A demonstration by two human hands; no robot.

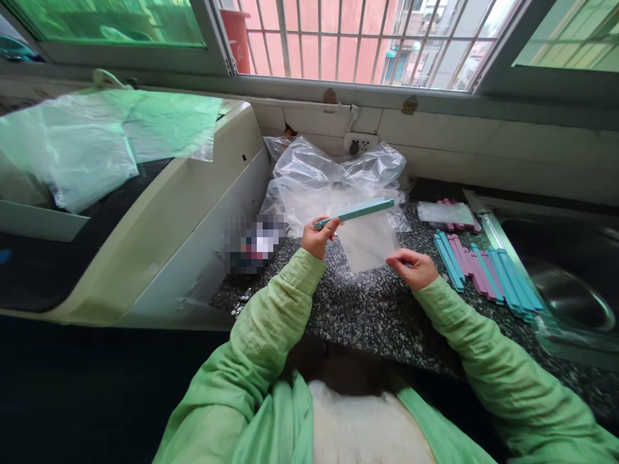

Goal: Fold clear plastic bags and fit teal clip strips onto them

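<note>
My left hand [317, 238] is closed on one end of a teal bag sealing clip [360, 211], which slants up to the right above the counter. From the clip hangs a small clear plastic bag [366, 243]. Its lower right corner is pinched between the thumb and fingers of my right hand [413, 267]. To the right of that hand, several teal clips [515, 280] and pink clips [476, 267] lie side by side on the counter. Behind them a small stack of clear bags [445, 213] rests partly over more pink clips.
A heap of crumpled clear plastic [333, 171] lies against the tiled wall, below a power socket [360, 142]. The steel sink [565, 296] is at the right. A large cream-coloured appliance [184, 206] with plastic sheets [91, 142] over it fills the left side. A blurred-out item [256, 245] stands beside it.
</note>
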